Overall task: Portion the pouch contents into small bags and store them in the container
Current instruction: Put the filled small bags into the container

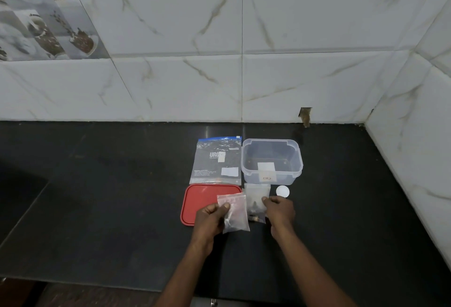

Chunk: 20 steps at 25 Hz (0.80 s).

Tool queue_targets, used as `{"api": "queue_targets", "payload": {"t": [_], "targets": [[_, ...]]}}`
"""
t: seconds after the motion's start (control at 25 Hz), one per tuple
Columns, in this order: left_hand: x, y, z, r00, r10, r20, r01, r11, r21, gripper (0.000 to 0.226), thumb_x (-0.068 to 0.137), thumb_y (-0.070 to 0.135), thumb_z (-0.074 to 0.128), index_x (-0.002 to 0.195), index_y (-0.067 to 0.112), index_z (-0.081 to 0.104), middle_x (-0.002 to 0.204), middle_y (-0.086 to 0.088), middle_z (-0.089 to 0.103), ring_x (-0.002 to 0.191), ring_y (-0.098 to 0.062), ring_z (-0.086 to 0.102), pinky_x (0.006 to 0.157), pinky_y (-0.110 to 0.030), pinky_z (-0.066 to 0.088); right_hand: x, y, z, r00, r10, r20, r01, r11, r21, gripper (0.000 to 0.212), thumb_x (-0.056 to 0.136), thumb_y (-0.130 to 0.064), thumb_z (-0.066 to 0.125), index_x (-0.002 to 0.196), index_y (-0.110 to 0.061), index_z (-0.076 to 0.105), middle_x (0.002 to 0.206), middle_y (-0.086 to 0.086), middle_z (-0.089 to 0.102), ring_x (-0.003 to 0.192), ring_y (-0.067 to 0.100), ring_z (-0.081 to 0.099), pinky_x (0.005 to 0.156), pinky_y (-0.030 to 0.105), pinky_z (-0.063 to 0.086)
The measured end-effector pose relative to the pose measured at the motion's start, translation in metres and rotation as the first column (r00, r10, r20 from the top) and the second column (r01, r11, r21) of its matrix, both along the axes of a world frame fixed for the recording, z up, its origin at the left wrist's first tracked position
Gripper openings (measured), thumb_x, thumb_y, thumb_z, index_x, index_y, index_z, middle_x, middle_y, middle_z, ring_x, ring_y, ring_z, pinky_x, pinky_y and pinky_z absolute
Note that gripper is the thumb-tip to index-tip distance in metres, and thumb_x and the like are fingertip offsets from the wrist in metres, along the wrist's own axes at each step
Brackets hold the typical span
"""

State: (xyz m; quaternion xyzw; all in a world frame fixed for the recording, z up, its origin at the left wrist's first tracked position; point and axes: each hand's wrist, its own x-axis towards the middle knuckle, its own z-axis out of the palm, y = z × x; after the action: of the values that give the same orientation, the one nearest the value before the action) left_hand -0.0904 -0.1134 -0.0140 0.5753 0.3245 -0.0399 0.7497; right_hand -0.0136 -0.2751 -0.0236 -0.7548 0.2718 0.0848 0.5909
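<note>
Bag-picking step: left hand (210, 216) pinches one small bag (235, 211) at its edge, right hand (280, 211) curls on spare bags (256, 197) beside it, hold unclear; next likely needs the bag opened, pouch (216, 160) beyond left grip, container (272, 160) beyond right.

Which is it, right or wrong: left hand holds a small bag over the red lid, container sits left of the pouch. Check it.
Wrong: the head view shows the container right of the pouch; the left hand holds a small bag over the red lid.
</note>
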Motion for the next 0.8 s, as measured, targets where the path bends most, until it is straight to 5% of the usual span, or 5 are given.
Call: {"api": "queue_targets", "payload": {"t": [0.2,0.32,0.52,0.8], "targets": [[0.024,-0.004,0.006,0.997,-0.059,0.049,0.063,0.995,-0.077,0.016,0.091,0.016,0.072,0.088,0.001,0.076,0.082,-0.016,0.076,0.066,-0.023,0.068,0.06,-0.03,0.055,-0.005,-0.013,0.014,0.989,0.106,0.102,-0.127,0.966,0.226,0.005,0.079,0.001,0.074,0.081,-0.004,0.072,0.08,0.009,0.074,0.071,0.017,0.065,0.064,0.031,0.057],[0.038,-0.007,0.009,0.99,-0.105,0.099,0.109,0.993,-0.041,0.029,0.086,0.022,0.077,0.095,-0.006,0.074,0.086,-0.018,0.072,0.077,-0.028,0.06,0.069,-0.035,0.048,-0.009,-0.02,0.027,0.973,0.164,0.16,-0.203,0.941,0.271,0.006,0.079,0.003,0.073,0.082,-0.001,0.071,0.076,0.007,0.074,0.064,0.013,0.064,0.056,0.022,0.051],[0.049,-0.01,0.022,0.962,-0.145,0.232,0.192,0.962,-0.195,0.015,0.087,0.014,0.071,0.09,0.0,0.073,0.083,-0.011,0.075,0.073,-0.019,0.067,0.068,-0.027,0.056,-0.011,-0.033,0.037,0.947,0.272,0.167,-0.318,0.862,0.396,0.004,0.081,0.001,0.071,0.084,-0.003,0.073,0.079,0.013,0.07,0.073,0.026,0.059,0.072,0.038,0.048],[0.05,-0.028,0.02,0.987,-0.11,0.117,0.143,0.936,-0.323,0.012,0.085,0.015,0.074,0.088,0.003,0.074,0.085,-0.017,0.074,0.072,-0.027,0.07,0.072,-0.038,0.058,-0.023,-0.023,0.045,0.931,0.309,0.195,-0.365,0.808,0.462,0.022,0.085,0.001,0.067,0.105,0.006,0.067,0.103,0.02,0.073,0.094,0.037,0.07,0.077,0.043,0.06]]}}
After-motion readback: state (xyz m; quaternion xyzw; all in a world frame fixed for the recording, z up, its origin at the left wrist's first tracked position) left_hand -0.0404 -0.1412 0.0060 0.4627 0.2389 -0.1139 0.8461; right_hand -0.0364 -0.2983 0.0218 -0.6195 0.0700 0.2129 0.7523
